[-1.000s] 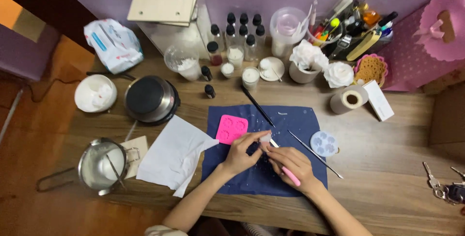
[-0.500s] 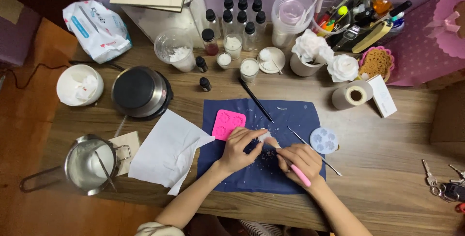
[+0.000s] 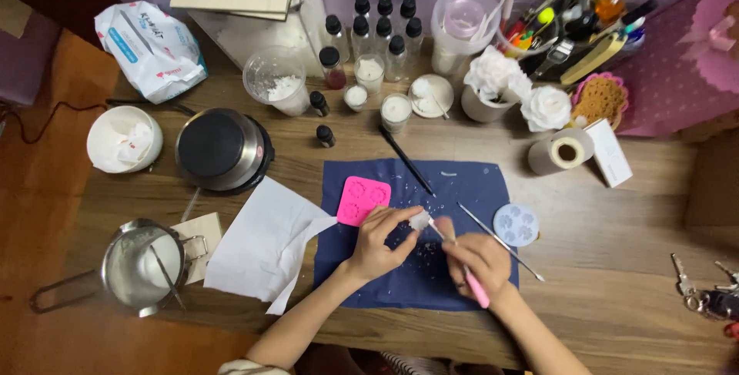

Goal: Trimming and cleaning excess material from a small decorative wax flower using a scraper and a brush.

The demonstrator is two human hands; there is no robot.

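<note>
- Head view, against the earlier frames: the camera has tipped so the far row of bottles and the wooden box sit lower in the picture, and the pot at the near left shows more fully. The two hands have stayed over the dark blue cloth (image 3: pixel 419 236), close together as before; the things around them lie where they lay.
- Head view, the small white piece (image 3: pixel 419 221): it sits between the hands, above the middle of the cloth, just right of the pink mould (image 3: pixel 363 199) and near of the black stick (image 3: pixel 406 161) that lies slanted on the cloth's far edge.
- Head view, left hand (image 3: pixel 382 242): fingers curled, thumb and fingertips pinched on the white piece, holding it up off the cloth.
- Head view, right hand (image 3: pixel 477 263): closed round a pink-handled tool (image 3: pixel 471 282), whose thin far end reaches to the white piece; whether the tip touches it cannot be told.
- Head view, nearby: a thin metal pick (image 3: pixel 500 241) lies slanted just right of the right hand, with a pale blue round mould (image 3: pixel 516 225) beyond it. White crumbs speckle the cloth. A white paper sheet (image 3: pixel 265 244) lies left of the cloth, on the wooden surface (image 3: pixel 616 267).
</note>
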